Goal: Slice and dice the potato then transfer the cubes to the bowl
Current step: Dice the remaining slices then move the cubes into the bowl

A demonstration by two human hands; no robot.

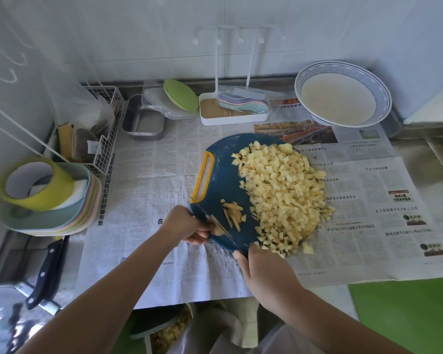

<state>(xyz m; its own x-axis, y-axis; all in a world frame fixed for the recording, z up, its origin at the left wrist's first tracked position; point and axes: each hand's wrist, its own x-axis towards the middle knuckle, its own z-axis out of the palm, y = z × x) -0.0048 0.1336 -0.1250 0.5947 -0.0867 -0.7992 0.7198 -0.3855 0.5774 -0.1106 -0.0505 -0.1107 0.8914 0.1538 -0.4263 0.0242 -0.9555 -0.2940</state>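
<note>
Pale yellow potato cubes (284, 198) lie in a broad heap over the right half of a blue cutting board (225, 180), hiding its right edge, and a few have spilled onto the newspaper (143, 175) beneath. Just left of the heap, at the board's near end, sit a few uncut potato strips (232, 215). The left hand (187, 223) curls its fingers round a small last piece of potato (216, 229), mostly hidden behind the blade. The knife (215, 222) shows edge-on as a thin line slanting across the board's near corner. Its handle is swallowed by the right hand (261, 272), whose fingers are wrapped round it. The bowl (384, 98), blue-patterned at the rim and white inside, stands well apart at the far right of the counter, tilted toward the camera. On the left a stack of pastel trays (62, 215) carries a blurred roll of yellow-green tape (33, 182), and a black-handled cleaver (46, 272) lies near the counter's edge. Below the counter something with yellowish bits (169, 330) is too blurred to identify.
</note>
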